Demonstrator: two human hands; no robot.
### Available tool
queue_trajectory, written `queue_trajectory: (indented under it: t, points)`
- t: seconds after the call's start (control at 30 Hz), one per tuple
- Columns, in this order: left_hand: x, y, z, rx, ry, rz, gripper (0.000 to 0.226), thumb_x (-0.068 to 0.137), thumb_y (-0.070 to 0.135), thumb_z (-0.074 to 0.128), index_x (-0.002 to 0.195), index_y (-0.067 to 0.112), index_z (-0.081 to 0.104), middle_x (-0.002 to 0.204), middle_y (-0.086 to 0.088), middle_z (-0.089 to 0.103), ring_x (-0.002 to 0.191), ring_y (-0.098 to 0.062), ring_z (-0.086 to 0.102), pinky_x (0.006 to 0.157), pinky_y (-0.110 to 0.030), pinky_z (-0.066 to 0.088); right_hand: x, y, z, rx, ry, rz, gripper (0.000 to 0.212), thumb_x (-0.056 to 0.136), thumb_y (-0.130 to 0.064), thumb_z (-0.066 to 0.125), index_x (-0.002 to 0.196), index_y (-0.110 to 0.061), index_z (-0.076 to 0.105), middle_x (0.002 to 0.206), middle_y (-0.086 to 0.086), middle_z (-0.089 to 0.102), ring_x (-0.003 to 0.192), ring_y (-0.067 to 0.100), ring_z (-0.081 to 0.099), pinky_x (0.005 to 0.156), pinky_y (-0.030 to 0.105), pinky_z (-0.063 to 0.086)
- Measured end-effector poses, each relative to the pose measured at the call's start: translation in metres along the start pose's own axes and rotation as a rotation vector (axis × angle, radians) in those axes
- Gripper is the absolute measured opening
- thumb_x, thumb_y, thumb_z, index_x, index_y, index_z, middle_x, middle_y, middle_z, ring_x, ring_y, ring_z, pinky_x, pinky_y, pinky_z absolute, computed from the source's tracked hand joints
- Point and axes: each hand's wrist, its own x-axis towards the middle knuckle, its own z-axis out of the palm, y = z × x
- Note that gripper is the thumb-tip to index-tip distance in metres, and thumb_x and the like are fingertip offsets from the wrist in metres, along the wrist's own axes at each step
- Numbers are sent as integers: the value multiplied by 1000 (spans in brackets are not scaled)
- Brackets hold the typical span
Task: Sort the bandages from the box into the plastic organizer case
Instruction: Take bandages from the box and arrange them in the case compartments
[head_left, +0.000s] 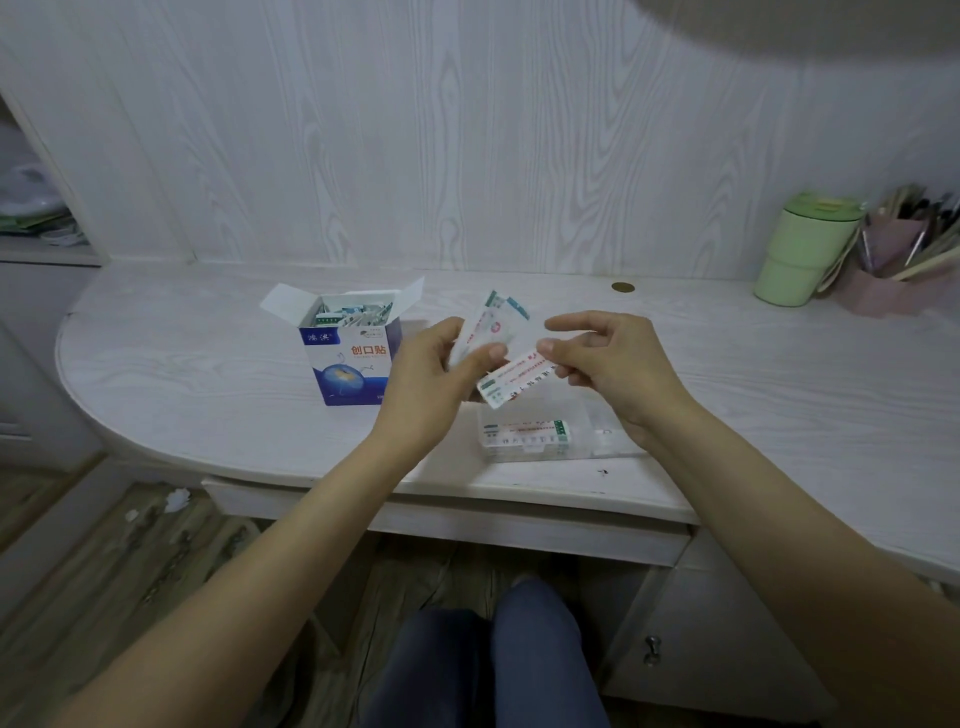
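— What are your hands gripping?
— Your left hand (434, 379) clutches a fan of bandages (491, 327); your right hand (613, 358) pinches one bandage (511, 376) above the organizer case (597, 431), right of the open box (350, 358).

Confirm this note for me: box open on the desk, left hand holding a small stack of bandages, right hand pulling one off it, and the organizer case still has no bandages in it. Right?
One thing is wrong: the organizer case is not empty. The head view shows bandages already lying in its left compartment. The rest holds: box open, left hand holding a stack of bandages, right hand pinching a single bandage.
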Motion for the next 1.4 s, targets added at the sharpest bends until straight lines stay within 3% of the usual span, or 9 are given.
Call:
queue_trajectory:
  t: [0.27, 0.43, 0.63, 0.83, 0.93, 1.03, 1.13, 1.27, 1.4]
  points:
    - [4, -2, -10, -18, 161, 6, 12, 93, 10, 57, 92, 21, 59, 76, -1, 70, 56, -10, 67, 56, -18, 53, -3, 20, -5, -190, -17, 72, 6, 83, -4, 69, 77, -6, 69, 76, 12, 70, 60, 13, 70, 52, 13, 48]
    - [4, -1, -6, 11, 120, -2, 10, 93, 10, 56, 103, 9, 59, 77, -2, 69, 55, -8, 66, 55, -17, 52, -5, 25, 4, -521, -25, -40, 10, 85, -8, 65, 75, -10, 67, 68, 0, 65, 47, -1, 61, 47, 9, 46]
    - [3, -1, -6, 4, 77, -24, 10, 92, 11, 58, 101, 13, 60, 77, -2, 70, 55, -11, 67, 55, -20, 54, -6, 24, 8, -860, -103, -135, 7, 83, -16, 68, 76, -16, 69, 76, -2, 63, 79, 16, 60, 66, 27, 48]
    - [0, 0, -5, -41, 21, -27, 13, 88, 10, 63, 95, 21, 61, 71, 3, 72, 51, -13, 65, 52, -20, 53, -7, 25, 8, -973, -139, -145, 4, 82, -22, 71, 82, -18, 73, 86, -3, 67, 85, 16, 61, 63, 26, 41]
    - [-1, 1, -6, -53, 1, -38, 13, 87, 9, 64, 95, 20, 62, 72, 2, 73, 51, -13, 66, 52, -20, 53, -4, 25, 6, -873, -132, -171, 8, 82, -28, 71, 87, -21, 72, 86, -4, 67, 83, 12, 60, 64, 24, 42]
    - [0, 2, -6, -76, -10, -47, 12, 85, 9, 66, 96, 14, 64, 73, -2, 73, 47, -12, 61, 48, -18, 48, -4, 9, -2, -373, -153, -197, 32, 77, -32, 75, 107, -28, 66, 92, -8, 68, 77, 4, 59, 66, 12, 45]
    - [0, 3, -4, -86, -40, -57, 17, 85, 11, 67, 101, 9, 65, 76, -5, 74, 41, -9, 51, 41, -17, 38, -4, -9, -8, -85, -195, -179, 42, 79, -26, 73, 119, -25, 61, 94, -6, 71, 83, 6, 66, 68, 16, 51]
    - [0, 6, 6, -73, -109, -53, 22, 86, 14, 66, 106, 7, 65, 76, -6, 73, 40, -8, 44, 40, -16, 32, -2, -13, -8, -117, -105, -205, 29, 78, -17, 76, 106, -16, 67, 68, -1, 71, 62, 8, 65, 65, 20, 53]
    - [3, 7, 16, 6, -113, -55, 12, 91, 26, 59, 100, 19, 64, 74, -3, 72, 41, -6, 44, 41, -14, 34, -1, -6, -17, -167, -29, -180, 25, 78, -17, 76, 101, -18, 68, 66, 0, 70, 55, 6, 63, 60, 12, 51]
